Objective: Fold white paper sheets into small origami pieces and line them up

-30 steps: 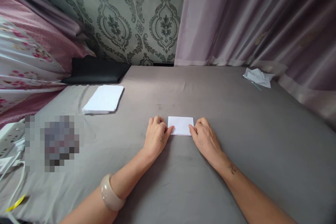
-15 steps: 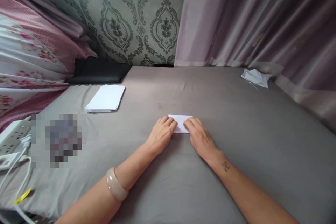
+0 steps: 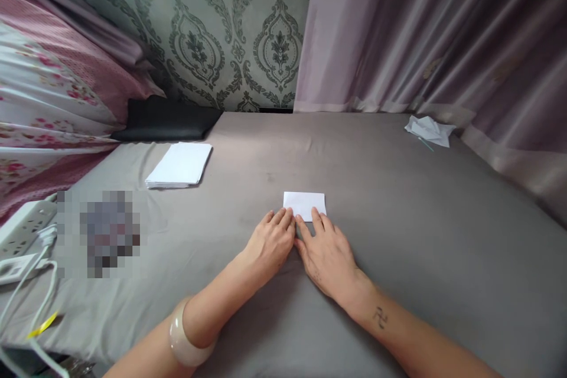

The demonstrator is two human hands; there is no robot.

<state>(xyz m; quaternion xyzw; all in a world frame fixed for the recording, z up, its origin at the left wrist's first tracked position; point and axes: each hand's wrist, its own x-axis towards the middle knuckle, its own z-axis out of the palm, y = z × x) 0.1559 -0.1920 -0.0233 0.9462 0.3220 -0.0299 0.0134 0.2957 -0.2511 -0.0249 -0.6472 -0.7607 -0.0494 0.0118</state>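
A small white folded paper (image 3: 305, 202) lies flat on the grey cloth in front of me. My left hand (image 3: 272, 242) rests at its near left corner, palm down, the fingertips touching the edge and the fingers laid forward. Close beside it, my right hand (image 3: 330, 251) is spread, its fingertips pressing along the paper's near edge. Both hands nearly meet at the index fingers and thumb. The left thumb is mostly hidden. A pale bangle (image 3: 188, 336) sits on my left forearm.
Grey cloth (image 3: 425, 236) covers the surface. A stack of white paper (image 3: 179, 165) lies at the left, near a black folded item (image 3: 168, 120). Power strips (image 3: 29, 224) with cables and a blurred patch (image 3: 110, 233) are at the left edge. Crumpled white paper (image 3: 429, 130) lies far right.
Both hands have drawn back towards me, from the paper's sides to its near edge. My right hand has moved left and its fingers have spread. More of the paper shows.
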